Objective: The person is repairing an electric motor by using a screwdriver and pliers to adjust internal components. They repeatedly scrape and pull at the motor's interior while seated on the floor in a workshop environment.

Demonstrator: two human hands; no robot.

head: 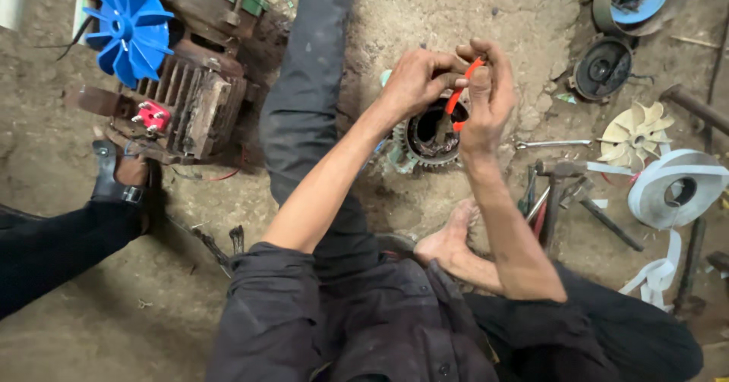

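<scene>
I sit on the dirt floor with a small finned motor stator [430, 137] between my legs. Above its open bore, my left hand [416, 80] and my right hand [486, 93] are pinched together on a thin red sleeve or wire [460, 101] that curves down toward the windings. Both hands grip it with the fingertips. The stator's far rim is hidden behind my hands.
A rusty motor [188, 86] with a blue fan [127, 25] lies at the left, with another person's sandalled foot [121, 171] beside it. To the right are a spanner [553, 144], hammers [553, 192], a cream fan [635, 131], a white tape roll [676, 188] and motor end covers [604, 67].
</scene>
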